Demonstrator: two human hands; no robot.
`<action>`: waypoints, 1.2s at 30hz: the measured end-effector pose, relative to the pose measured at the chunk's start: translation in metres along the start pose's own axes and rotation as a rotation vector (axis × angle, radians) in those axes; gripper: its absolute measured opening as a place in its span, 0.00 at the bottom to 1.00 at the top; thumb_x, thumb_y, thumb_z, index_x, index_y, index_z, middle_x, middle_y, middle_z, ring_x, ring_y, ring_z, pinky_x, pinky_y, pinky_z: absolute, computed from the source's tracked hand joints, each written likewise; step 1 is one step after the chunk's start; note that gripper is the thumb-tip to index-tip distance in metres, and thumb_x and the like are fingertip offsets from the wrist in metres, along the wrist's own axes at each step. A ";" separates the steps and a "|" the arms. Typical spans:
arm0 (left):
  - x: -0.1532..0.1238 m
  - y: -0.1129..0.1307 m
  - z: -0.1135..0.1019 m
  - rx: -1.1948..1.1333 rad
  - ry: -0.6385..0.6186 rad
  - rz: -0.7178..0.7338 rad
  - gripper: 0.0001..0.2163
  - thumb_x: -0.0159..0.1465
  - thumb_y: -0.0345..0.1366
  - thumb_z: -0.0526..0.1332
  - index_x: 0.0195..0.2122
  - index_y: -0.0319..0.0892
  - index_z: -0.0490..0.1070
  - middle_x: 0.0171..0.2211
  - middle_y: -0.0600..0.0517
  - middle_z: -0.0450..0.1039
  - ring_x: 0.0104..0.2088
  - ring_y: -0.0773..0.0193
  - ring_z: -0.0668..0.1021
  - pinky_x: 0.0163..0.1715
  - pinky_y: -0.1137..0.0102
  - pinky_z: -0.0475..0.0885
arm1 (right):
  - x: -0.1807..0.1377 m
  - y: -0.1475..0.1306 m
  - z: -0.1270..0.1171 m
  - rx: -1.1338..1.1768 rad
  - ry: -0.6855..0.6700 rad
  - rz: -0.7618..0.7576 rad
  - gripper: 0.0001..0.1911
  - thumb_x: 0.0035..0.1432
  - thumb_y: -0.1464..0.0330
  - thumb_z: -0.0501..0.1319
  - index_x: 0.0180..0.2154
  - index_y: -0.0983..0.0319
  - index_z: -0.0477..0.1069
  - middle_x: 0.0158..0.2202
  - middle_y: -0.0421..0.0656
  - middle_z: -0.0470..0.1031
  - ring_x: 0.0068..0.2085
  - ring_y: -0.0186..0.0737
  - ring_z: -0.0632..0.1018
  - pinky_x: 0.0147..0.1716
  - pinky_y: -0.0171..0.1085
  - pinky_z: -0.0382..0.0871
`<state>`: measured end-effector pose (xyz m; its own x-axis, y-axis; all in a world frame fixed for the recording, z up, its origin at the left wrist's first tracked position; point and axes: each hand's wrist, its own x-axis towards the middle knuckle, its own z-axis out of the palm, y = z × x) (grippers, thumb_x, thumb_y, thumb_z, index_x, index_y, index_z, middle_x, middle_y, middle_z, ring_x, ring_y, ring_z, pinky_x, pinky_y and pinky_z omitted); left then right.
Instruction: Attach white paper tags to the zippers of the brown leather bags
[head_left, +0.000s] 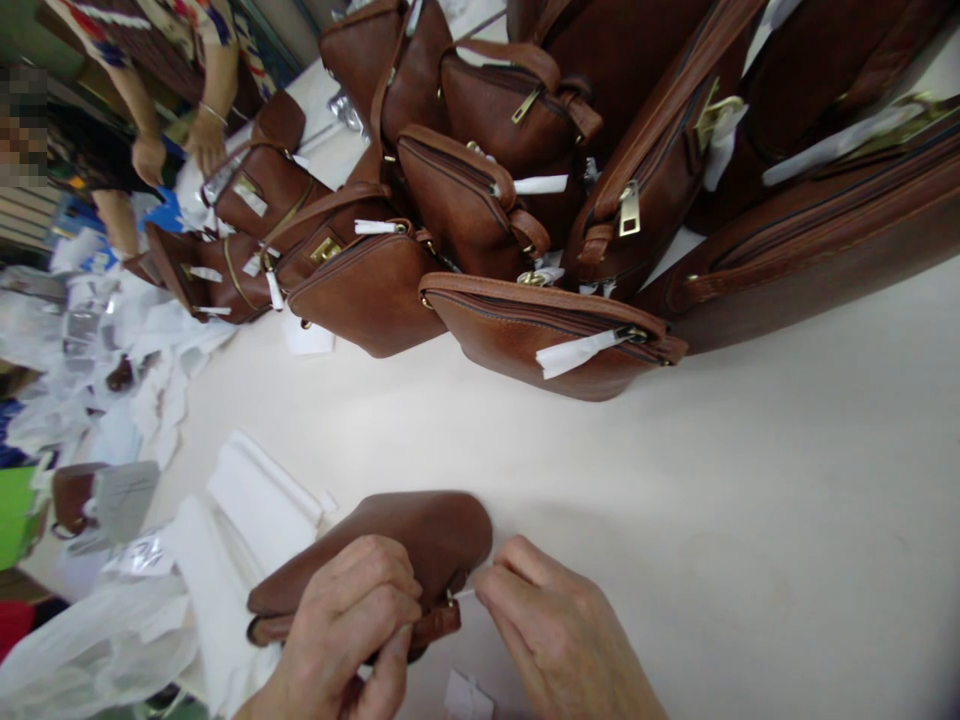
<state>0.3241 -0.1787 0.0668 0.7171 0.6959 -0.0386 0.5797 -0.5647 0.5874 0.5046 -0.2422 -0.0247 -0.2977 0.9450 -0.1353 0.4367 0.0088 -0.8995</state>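
A small brown leather bag [420, 520] lies on its side at the near part of the white table. My left hand [352, 620] is closed around its lower edge, beside a short brown strap end [439, 625] with a bit of gold-coloured metal. Just right of the bag, my right hand [551, 620] pinches a thin white strand [466, 592] that runs toward that metal. Its far end is hidden by the bag and fingers. Below, between both hands, is a small white tag [469, 695]. White paper [259, 490] lies left of the bag.
Several brown leather bags with white-wrapped zip pulls stand across the table's far side, the nearest bag [540, 335] in the middle. Crumpled white wrapping [97, 640] covers the left. Another person's hands [206, 140] are at the upper left, near a brown bag [262, 185].
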 end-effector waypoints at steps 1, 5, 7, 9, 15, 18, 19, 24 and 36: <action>0.000 0.000 0.000 -0.001 0.000 -0.003 0.12 0.60 0.20 0.52 0.39 0.41 0.69 0.31 0.48 0.74 0.36 0.60 0.77 0.37 0.66 0.76 | -0.001 0.001 0.000 -0.006 0.006 0.000 0.14 0.62 0.78 0.53 0.26 0.60 0.66 0.28 0.40 0.69 0.27 0.35 0.72 0.25 0.33 0.64; 0.002 0.001 0.001 -0.023 0.018 0.019 0.12 0.59 0.20 0.51 0.38 0.41 0.69 0.30 0.49 0.73 0.33 0.61 0.77 0.37 0.65 0.76 | -0.002 0.000 0.002 0.010 0.018 -0.009 0.14 0.62 0.79 0.53 0.26 0.60 0.67 0.28 0.40 0.69 0.27 0.35 0.72 0.25 0.32 0.64; 0.002 0.001 0.001 -0.026 0.024 0.022 0.12 0.59 0.19 0.51 0.38 0.41 0.69 0.29 0.49 0.73 0.33 0.61 0.77 0.36 0.66 0.76 | -0.001 -0.001 0.003 0.046 0.036 -0.010 0.14 0.61 0.79 0.53 0.26 0.60 0.67 0.28 0.41 0.70 0.27 0.35 0.73 0.25 0.32 0.63; 0.002 0.001 0.001 -0.021 0.034 0.028 0.12 0.59 0.20 0.52 0.38 0.41 0.69 0.30 0.48 0.73 0.35 0.60 0.78 0.35 0.66 0.75 | 0.001 -0.003 0.004 0.105 0.052 -0.017 0.13 0.62 0.78 0.53 0.27 0.60 0.68 0.28 0.41 0.70 0.28 0.35 0.73 0.26 0.32 0.64; -0.001 -0.001 0.002 -0.097 -0.006 -0.006 0.11 0.60 0.20 0.51 0.36 0.40 0.68 0.29 0.49 0.71 0.32 0.62 0.75 0.33 0.66 0.73 | 0.003 -0.007 0.004 0.270 0.005 0.009 0.11 0.59 0.78 0.55 0.28 0.60 0.68 0.28 0.39 0.72 0.30 0.35 0.74 0.29 0.33 0.63; 0.000 0.000 0.001 -0.147 -0.035 -0.006 0.10 0.63 0.22 0.51 0.35 0.41 0.68 0.28 0.49 0.71 0.31 0.61 0.75 0.31 0.67 0.72 | 0.003 -0.007 0.005 0.353 0.000 0.086 0.10 0.54 0.79 0.55 0.29 0.59 0.67 0.26 0.36 0.72 0.28 0.34 0.73 0.28 0.33 0.61; 0.002 0.001 -0.001 -0.167 -0.056 -0.036 0.10 0.64 0.23 0.50 0.35 0.41 0.68 0.27 0.49 0.71 0.30 0.62 0.75 0.30 0.67 0.72 | 0.003 -0.007 0.006 0.394 -0.012 0.125 0.10 0.53 0.80 0.55 0.29 0.59 0.66 0.25 0.35 0.71 0.27 0.33 0.72 0.28 0.33 0.61; 0.016 0.011 -0.016 -0.123 -0.207 -0.215 0.09 0.70 0.33 0.52 0.39 0.43 0.72 0.35 0.49 0.75 0.35 0.63 0.78 0.33 0.72 0.75 | 0.002 -0.003 0.007 0.542 -0.085 0.209 0.11 0.49 0.80 0.54 0.30 0.58 0.63 0.25 0.33 0.69 0.28 0.32 0.72 0.29 0.31 0.61; 0.021 -0.002 -0.011 0.001 -0.380 0.029 0.21 0.73 0.44 0.43 0.36 0.41 0.74 0.32 0.47 0.73 0.37 0.57 0.75 0.44 0.59 0.74 | 0.001 -0.007 -0.007 0.563 -0.111 0.176 0.10 0.55 0.77 0.55 0.37 0.58 0.69 0.34 0.38 0.72 0.36 0.37 0.74 0.36 0.35 0.65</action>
<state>0.3339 -0.1583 0.0735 0.8255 0.4657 -0.3190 0.5573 -0.5822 0.5920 0.5074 -0.2393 -0.0150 -0.3620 0.8765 -0.3173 -0.0209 -0.3479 -0.9373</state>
